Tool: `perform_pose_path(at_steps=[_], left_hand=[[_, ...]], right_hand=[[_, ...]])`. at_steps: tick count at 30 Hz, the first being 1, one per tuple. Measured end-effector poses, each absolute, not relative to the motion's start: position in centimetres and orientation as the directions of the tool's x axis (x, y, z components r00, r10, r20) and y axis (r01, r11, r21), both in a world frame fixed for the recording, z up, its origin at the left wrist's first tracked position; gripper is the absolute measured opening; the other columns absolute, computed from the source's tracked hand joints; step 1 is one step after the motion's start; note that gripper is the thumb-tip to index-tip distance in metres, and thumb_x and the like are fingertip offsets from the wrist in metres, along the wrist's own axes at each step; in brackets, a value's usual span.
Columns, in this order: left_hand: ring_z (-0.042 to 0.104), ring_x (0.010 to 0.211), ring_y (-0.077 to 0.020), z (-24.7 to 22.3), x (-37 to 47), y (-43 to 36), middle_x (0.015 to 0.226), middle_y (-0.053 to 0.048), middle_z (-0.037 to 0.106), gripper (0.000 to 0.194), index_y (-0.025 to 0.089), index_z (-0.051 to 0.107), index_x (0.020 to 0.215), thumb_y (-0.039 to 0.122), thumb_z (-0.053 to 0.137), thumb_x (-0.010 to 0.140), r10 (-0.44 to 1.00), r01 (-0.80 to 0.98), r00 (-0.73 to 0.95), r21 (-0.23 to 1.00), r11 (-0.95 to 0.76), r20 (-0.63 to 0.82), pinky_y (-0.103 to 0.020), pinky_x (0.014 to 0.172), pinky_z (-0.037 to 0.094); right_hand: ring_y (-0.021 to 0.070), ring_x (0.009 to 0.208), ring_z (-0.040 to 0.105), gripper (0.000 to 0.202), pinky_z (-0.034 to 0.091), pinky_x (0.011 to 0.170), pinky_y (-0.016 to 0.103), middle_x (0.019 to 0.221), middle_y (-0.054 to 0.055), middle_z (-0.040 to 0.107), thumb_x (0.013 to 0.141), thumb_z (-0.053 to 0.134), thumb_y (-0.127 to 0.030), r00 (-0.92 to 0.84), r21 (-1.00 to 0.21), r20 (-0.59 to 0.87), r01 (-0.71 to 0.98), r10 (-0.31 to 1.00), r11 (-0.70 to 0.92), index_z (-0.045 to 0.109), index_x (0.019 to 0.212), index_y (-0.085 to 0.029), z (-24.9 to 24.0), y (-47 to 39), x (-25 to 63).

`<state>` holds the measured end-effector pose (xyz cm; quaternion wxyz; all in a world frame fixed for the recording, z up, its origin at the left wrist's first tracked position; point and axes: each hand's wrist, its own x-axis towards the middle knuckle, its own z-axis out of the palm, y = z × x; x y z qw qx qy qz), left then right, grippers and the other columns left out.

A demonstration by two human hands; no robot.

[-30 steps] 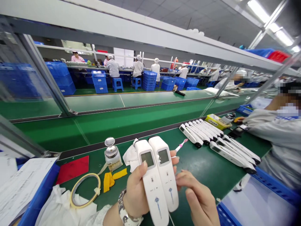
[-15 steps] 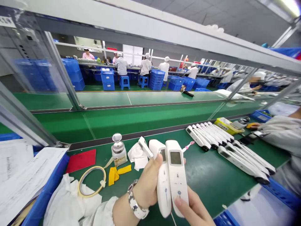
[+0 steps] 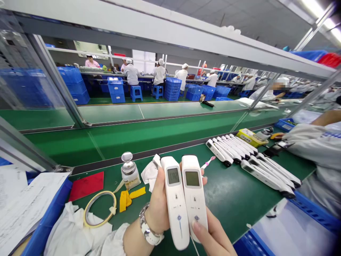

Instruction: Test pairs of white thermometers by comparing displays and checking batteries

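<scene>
Low in the frame's centre, the left hand wraps closed fingers around two white thermometers, held side by side, long axes upright, screens upward. The right hand, lower right, supports them, its thumb pressing the right unit's button.

green bench with tape ring, red sheet, thermometer row
</scene>
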<state>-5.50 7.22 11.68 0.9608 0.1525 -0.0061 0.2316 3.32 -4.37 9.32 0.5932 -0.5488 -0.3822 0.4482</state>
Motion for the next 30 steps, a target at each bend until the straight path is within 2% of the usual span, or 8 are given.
perform_pose_path(at_steps=[4, 7, 9, 12, 14, 18, 24, 30], left_hand=[[0.054, 0.107, -0.0243, 11.6, -5.5, 7.2, 0.126, -0.018, 0.053, 0.086, 0.012, 0.043, 0.132, 0.076, 0.036, 0.074, 0.421, -0.414, 0.905, 0.347, 0.842, 0.058, -0.032, 0.086, 0.043], [0.061, 0.086, -0.0242, 11.7, -5.4, 7.3, 0.101, -0.018, 0.065, 0.088, 0.008, 0.057, 0.117, 0.079, 0.032, 0.071, 0.476, -0.336, 0.870, 0.556, 0.760, -0.125, -0.032, 0.074, 0.046], [0.062, 0.079, -0.0234, 11.7, -5.4, 7.3, 0.093, -0.015, 0.067, 0.075, 0.010, 0.062, 0.108, 0.072, 0.033, 0.078, 0.608, -0.310, 0.769, 0.717, 0.624, -0.197, -0.033, 0.070, 0.046], [0.062, 0.076, -0.0207, 11.8, -5.3, 7.3, 0.089, -0.010, 0.068, 0.052, 0.014, 0.064, 0.098, 0.057, 0.038, 0.086, 0.725, -0.284, 0.677, 0.863, 0.417, -0.128, -0.029, 0.065, 0.047], [0.062, 0.076, -0.0191, 11.8, -5.3, 7.2, 0.089, -0.008, 0.068, 0.040, 0.016, 0.063, 0.097, 0.049, 0.046, 0.086, 0.713, -0.299, 0.698, 0.881, 0.366, -0.059, -0.026, 0.063, 0.047], [0.063, 0.083, -0.0194, 11.9, -5.4, 7.0, 0.097, -0.006, 0.067, 0.026, 0.019, 0.058, 0.103, 0.035, 0.058, 0.083, 0.657, -0.325, 0.754, 0.868, 0.375, -0.001, -0.026, 0.067, 0.050], [0.063, 0.086, -0.0189, 11.9, -5.4, 7.1, 0.100, -0.006, 0.066, 0.027, 0.019, 0.055, 0.108, 0.030, 0.058, 0.084, 0.629, -0.337, 0.776, 0.881, 0.334, 0.058, -0.026, 0.071, 0.051], [0.061, 0.093, -0.0209, 11.7, -5.6, 7.1, 0.106, -0.008, 0.064, 0.033, 0.018, 0.052, 0.112, 0.030, 0.060, 0.082, 0.585, -0.333, 0.806, 0.888, 0.316, 0.094, -0.030, 0.076, 0.052]], right_hand=[[0.0275, 0.102, 0.062, 0.043, 0.055, 0.081, 0.035, 0.116, 0.007, 0.063, 0.083, 0.063, -0.043, 0.244, -0.982, 0.030, -0.172, 0.969, 0.074, 0.054, 0.123, -0.030, 9.0, -4.1, 2.4], [0.0270, 0.077, 0.068, 0.049, 0.059, 0.063, 0.035, 0.091, 0.009, 0.071, 0.076, 0.068, -0.049, 0.332, -0.984, -0.043, -0.179, 0.942, 0.018, 0.057, 0.116, -0.023, 8.7, -4.2, 2.1], [0.0237, 0.062, 0.067, 0.043, 0.057, 0.052, 0.031, 0.077, 0.007, 0.070, 0.078, 0.066, -0.047, 0.405, -0.993, -0.040, -0.121, 0.913, 0.010, 0.058, 0.110, -0.020, 8.6, -4.2, 2.2], [0.0238, 0.070, 0.067, 0.035, 0.057, 0.057, 0.029, 0.085, 0.008, 0.070, 0.079, 0.066, -0.039, 0.483, -0.996, 0.078, 0.003, 0.872, 0.088, 0.059, 0.108, -0.020, 8.7, -3.9, 2.4], [0.0234, 0.076, 0.067, 0.033, 0.057, 0.063, 0.029, 0.092, 0.008, 0.070, 0.078, 0.068, -0.036, 0.542, -0.992, 0.124, 0.040, 0.831, 0.122, 0.060, 0.105, -0.020, 8.8, -3.7, 2.4], [0.0203, 0.068, 0.065, 0.028, 0.055, 0.060, 0.026, 0.084, 0.005, 0.070, 0.077, 0.068, -0.034, 0.573, -0.989, 0.146, 0.069, 0.806, 0.130, 0.062, 0.100, -0.020, 9.0, -3.6, 2.3], [0.0186, 0.064, 0.063, 0.025, 0.052, 0.055, 0.024, 0.081, 0.003, 0.069, 0.077, 0.066, -0.032, 0.527, -0.989, 0.148, 0.096, 0.837, 0.115, 0.062, 0.099, -0.021, 9.0, -3.8, 2.8], [0.0169, 0.066, 0.062, 0.026, 0.052, 0.059, 0.022, 0.083, 0.001, 0.069, 0.076, 0.068, -0.033, 0.573, -0.990, 0.129, 0.029, 0.809, 0.138, 0.063, 0.100, -0.024, 9.1, -3.8, 2.8]])
